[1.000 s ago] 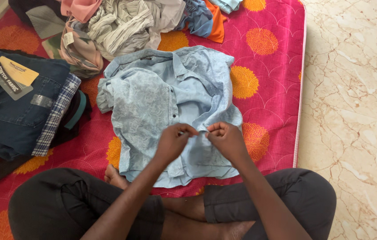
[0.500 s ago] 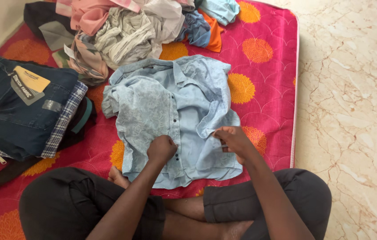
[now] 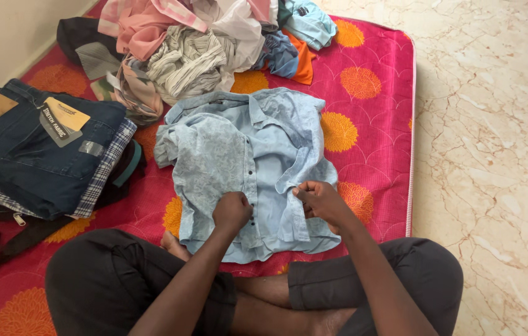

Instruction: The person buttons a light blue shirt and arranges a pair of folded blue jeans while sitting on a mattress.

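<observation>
Lying spread near the mattress's (image 3: 394, 124) front edge, the light-blue shirt (image 3: 239, 155) has its left placket pinched by the left hand (image 3: 233, 211), its right placket gripped by the right hand (image 3: 320, 200).

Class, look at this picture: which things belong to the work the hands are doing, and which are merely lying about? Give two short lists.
In hand:
- light blue shirt, spread on the mattress
- left hand, on its button edge
- right hand, pinching the other front edge

Lying about:
- heap of crumpled clothes
- folded jeans with a tag
- checked cloth under them
- pink flowered mattress
- marble floor
</observation>
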